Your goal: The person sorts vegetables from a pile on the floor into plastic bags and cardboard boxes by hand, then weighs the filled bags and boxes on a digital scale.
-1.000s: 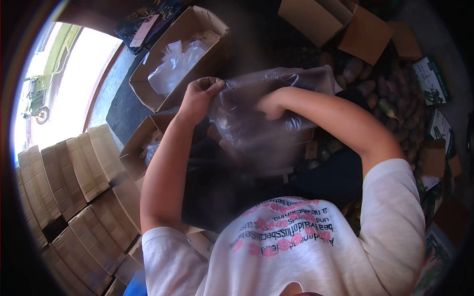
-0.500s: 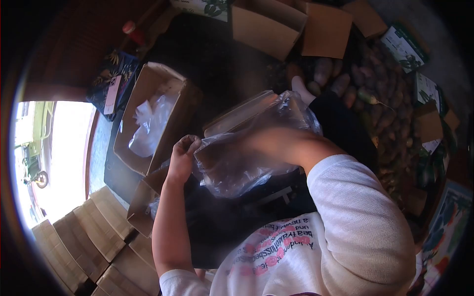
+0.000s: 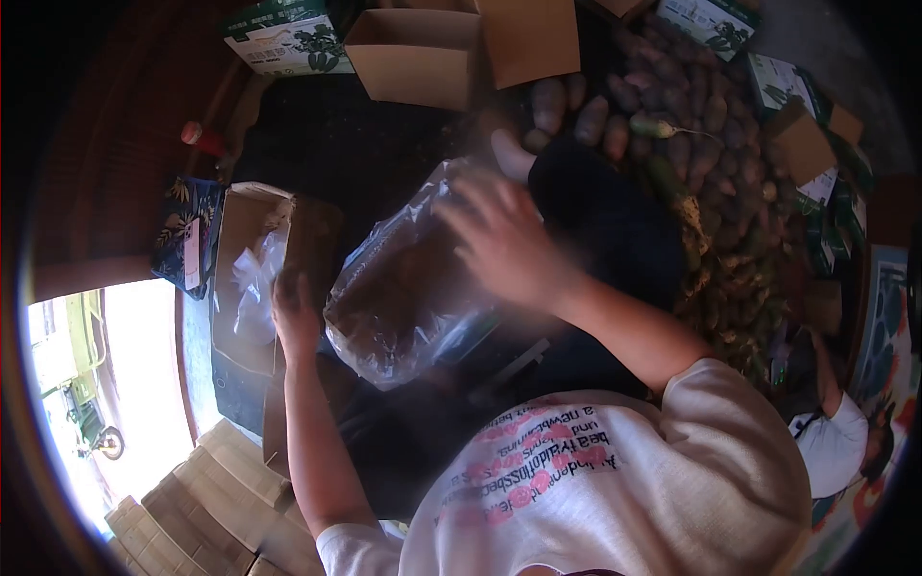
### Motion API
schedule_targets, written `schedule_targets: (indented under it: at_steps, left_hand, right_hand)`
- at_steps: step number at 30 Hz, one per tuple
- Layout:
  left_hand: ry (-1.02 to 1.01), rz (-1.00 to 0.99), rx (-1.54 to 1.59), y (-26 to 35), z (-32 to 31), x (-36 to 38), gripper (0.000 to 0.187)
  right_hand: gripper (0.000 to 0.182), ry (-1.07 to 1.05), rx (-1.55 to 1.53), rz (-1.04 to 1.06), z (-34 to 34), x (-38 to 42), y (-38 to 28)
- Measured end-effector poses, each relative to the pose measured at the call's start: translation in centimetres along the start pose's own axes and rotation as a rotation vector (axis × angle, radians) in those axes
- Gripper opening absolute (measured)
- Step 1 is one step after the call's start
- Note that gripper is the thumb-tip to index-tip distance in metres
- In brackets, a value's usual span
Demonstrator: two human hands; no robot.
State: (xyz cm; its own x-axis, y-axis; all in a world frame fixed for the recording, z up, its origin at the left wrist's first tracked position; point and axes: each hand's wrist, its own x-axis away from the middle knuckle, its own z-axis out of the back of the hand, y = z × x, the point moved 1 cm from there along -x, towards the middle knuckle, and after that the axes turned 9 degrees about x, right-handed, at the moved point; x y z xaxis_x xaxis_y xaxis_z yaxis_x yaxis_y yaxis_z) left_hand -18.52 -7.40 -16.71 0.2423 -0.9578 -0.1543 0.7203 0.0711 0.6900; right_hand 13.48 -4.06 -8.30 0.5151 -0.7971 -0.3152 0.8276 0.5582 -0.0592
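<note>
A cardboard box lined with a clear plastic bag [image 3: 394, 288] stands in front of me, its liner folded out over the rim. My right hand [image 3: 495, 226] is over the liner's upper right side, fingers apart and blurred, holding nothing. To the left, my left hand [image 3: 294, 300] rests at the near edge of another open cardboard box [image 3: 252, 216]; its fingers are partly in shade, and their grip cannot be made out. Inside that box lies crumpled translucent plastic [image 3: 254, 288].
Many reddish-purple tubers [image 3: 691, 115] cover the floor at the upper right. Open cartons [image 3: 413, 72] stand at the top. Flattened cartons [image 3: 206, 499] lie lower left. A pink phone [image 3: 192, 254] is at far left. Another person [image 3: 831, 442] is at the right.
My left hand has left the bag's rim and moved left to the other box. My right hand has come out of the lined box. The view has shifted, and another person now shows at right.
</note>
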Motion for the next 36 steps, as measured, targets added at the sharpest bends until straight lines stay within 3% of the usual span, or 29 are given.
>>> schedule_targets:
  at_steps: [3, 6, 10, 13, 17, 20, 25, 26, 28, 29, 32, 36]
  left_hand:
    - [-0.177, -0.498, 0.01, 8.2, -0.4, -0.8, 0.031]
    - [-0.489, -0.261, -0.108, 10.1, -2.5, -0.1, 0.04]
    - [-0.57, -0.113, -0.29, 7.3, -4.2, 0.1, 0.043]
    - [-0.439, -0.213, -0.129, 8.9, -3.3, 0.5, 0.044]
    - [-0.436, -0.191, -0.136, 11.4, -0.4, 0.1, 0.046]
    - [-0.467, -0.125, -0.134, 13.4, 0.9, -0.3, 0.047]
    - [-0.509, -0.076, -0.122, 13.7, -0.4, -1.6, 0.049]
    - [-0.52, -0.086, -0.148, 13.9, -0.4, -2.0, 0.049]
    - [-0.536, -0.031, -0.14, 14.1, -0.4, -2.3, 0.05]
    - [-0.547, -0.024, -0.155, 13.9, -0.5, -2.3, 0.05]
    - [-0.571, -0.034, -0.183, 13.6, -0.8, -1.9, 0.049]
    - [-0.607, -0.053, -0.183, 12.7, -1.3, -1.6, 0.048]
  right_hand:
    - [0.066, -0.008, 0.13, -0.222, -1.9, 1.6, 2.0]
    - [0.072, -0.474, -0.291, -0.411, -4.7, 2.5, 2.6]
    - [0.073, -0.343, -0.255, -0.36, -5.3, 3.1, 3.1]
    - [0.067, -0.181, -0.246, -0.185, -1.7, 1.2, 4.9]
    - [0.058, -0.322, -0.233, -0.125, -0.1, -3.8, 10.0]
    - [0.063, -0.434, -0.119, -0.163, -5.2, -10.1, 15.1]
    - [0.064, -0.216, 0.274, -0.137, -16.5, -18.5, 20.0]
    - [0.058, -0.148, 0.321, -0.179, -18.2, -19.1, 19.6]
    - [0.041, -0.452, 0.316, -0.262, -19.9, -19.0, 19.1]
    - [0.03, -0.402, 0.311, -0.254, -20.5, -18.7, 18.8]
    - [0.028, -0.432, 0.319, -0.077, -20.0, -16.9, 18.4]
    - [0.016, -0.238, 0.329, 0.081, -15.4, -15.8, 19.9]
